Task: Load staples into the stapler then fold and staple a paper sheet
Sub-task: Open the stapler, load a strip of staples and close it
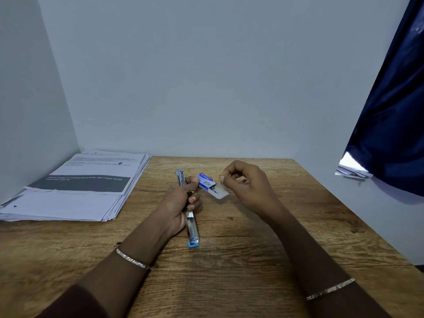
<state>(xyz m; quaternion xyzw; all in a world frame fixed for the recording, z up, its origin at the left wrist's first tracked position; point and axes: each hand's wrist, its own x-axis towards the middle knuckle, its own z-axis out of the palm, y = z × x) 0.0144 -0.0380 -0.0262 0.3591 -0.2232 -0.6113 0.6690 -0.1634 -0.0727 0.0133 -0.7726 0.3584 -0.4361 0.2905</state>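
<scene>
My left hand (181, 203) grips a blue and silver stapler (192, 228) that is swung fully open, one end pointing away and the other towards me. The same hand pinches a small blue staple box (205, 180) between thumb and fingers. The box's white inner tray (219, 192) is slid out to the right. My right hand (247, 187) hovers just right of the tray with thumb and forefinger pinched together; I cannot tell whether staples are between them. A stack of printed paper sheets (75, 191) lies at the table's left.
The wooden table (252, 249) meets a pale wall at the back and left. A dark blue curtain (390, 111) hangs at the right, over more papers (353, 171) on a ledge. Both wrists wear thin bracelets.
</scene>
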